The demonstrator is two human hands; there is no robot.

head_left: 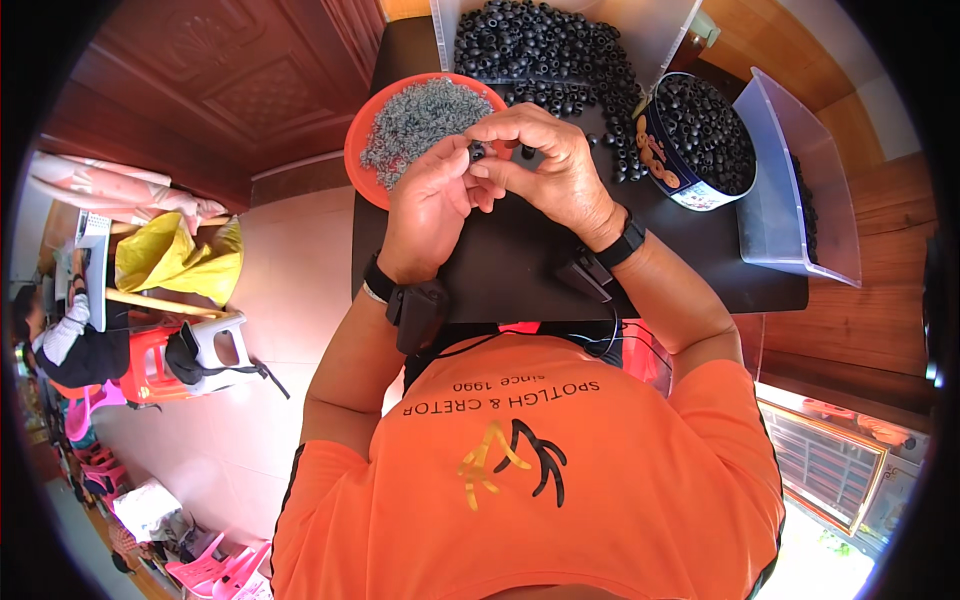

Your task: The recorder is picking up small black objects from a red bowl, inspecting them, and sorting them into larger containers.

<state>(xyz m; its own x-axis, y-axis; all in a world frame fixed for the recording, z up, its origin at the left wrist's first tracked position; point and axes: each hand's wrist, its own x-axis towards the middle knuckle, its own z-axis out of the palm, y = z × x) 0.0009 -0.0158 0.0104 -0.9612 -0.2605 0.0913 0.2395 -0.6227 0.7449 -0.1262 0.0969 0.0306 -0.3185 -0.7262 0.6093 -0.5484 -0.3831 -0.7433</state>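
Both my hands meet over the near edge of a red bowl (358,150) heaped with small grey, glassy-looking pieces. A small black hollow bead-like part (477,153) sits between my fingertips. My left hand (425,210) is closed around it from the left, palm turned up. From the right, my right hand (560,170) pinches at the same part with thumb and forefinger; whether a second tiny piece is in that pinch is hidden. Another black part (528,153) lies on the dark table (670,262) beneath my right hand.
Behind my hands, a clear bin (668,30) spills many black parts onto the table. A round tin (708,196) full of them stands to the right, beside another clear plastic bin (800,225). At far left are a person (70,345), a yellow bag (180,262) and stacked chairs (215,348).
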